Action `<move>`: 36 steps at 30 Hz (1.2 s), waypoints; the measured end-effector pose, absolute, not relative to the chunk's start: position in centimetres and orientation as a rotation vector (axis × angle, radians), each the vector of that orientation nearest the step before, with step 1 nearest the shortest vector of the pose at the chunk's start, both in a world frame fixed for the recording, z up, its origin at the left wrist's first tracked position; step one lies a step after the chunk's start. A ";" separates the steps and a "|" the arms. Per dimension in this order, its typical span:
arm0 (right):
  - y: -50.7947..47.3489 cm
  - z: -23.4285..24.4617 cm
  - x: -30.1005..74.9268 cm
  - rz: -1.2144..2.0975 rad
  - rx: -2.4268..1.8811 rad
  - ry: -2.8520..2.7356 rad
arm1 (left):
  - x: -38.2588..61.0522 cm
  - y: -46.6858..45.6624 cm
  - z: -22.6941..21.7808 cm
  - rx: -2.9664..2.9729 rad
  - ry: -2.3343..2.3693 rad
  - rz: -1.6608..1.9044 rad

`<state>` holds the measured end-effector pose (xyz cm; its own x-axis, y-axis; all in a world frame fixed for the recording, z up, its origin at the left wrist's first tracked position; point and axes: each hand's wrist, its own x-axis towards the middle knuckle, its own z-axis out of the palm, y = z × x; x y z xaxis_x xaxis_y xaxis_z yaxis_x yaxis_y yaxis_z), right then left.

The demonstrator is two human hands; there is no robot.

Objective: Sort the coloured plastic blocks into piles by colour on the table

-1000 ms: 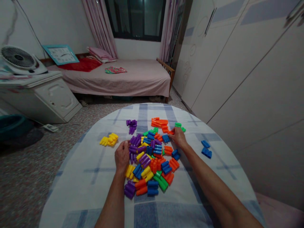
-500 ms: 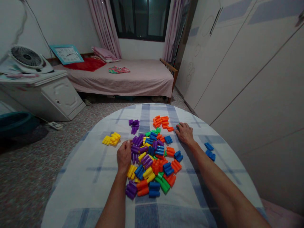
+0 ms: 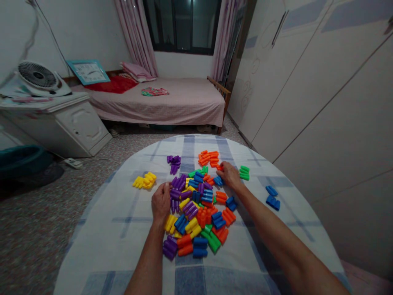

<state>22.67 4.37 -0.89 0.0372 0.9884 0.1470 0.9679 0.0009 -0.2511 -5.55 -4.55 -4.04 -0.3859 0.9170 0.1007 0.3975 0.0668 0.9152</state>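
A heap of plastic blocks shaped like joined tubes (image 3: 190, 209), in purple, yellow, blue, orange and green, lies mid-table. My left hand (image 3: 161, 203) rests at its left edge with curled fingers, against the purple blocks (image 3: 175, 193); what the fingers hold, if anything, is hidden. My right hand (image 3: 230, 175) is over the heap's upper right, holding nothing visible, its fingertips by an orange block (image 3: 220, 167) and a blue block (image 3: 218, 181). Just right of it lies a green block (image 3: 245, 172).
Around the heap sit small groups: yellow blocks (image 3: 144, 180), purple blocks (image 3: 174, 164), orange blocks (image 3: 208, 157) and blue blocks (image 3: 272, 198). A checked cloth covers the round table (image 3: 129, 241). Beyond it are a bed (image 3: 184, 100), a cabinet (image 3: 81, 125) and a wardrobe (image 3: 322, 102).
My right hand has moved left, toward the heap, uncovering the green block on the cloth where it was. My left hand has stayed in place.
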 end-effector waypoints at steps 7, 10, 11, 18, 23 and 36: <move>6.6 -0.8 20.5 0.156 -1.969 -1.888 | -5.4 -4.6 -3.7 1.305 1.838 1.299; 6.5 -0.5 19.8 0.158 -1.709 -2.121 | -5.4 -4.5 -3.8 1.316 1.840 1.295; 6.5 -0.4 19.5 0.188 -1.578 -2.236 | -5.4 -4.5 -3.9 1.322 1.840 1.294; 6.7 -0.3 19.0 0.338 -1.487 -2.444 | -5.5 -4.4 -4.1 1.289 1.848 1.289; 5.6 0.8 20.2 0.259 -1.826 -2.336 | -5.4 -4.5 -4.0 1.296 1.837 1.284; 4.0 1.9 24.5 -0.006 -1.996 -2.192 | -5.5 -4.5 -4.1 1.294 1.856 1.273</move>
<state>24.53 3.99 1.85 -0.0851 0.9875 0.1330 0.9882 0.1007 -0.1156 -5.49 -4.45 -4.09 -0.3942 0.9153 0.0825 0.4064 0.0931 0.9090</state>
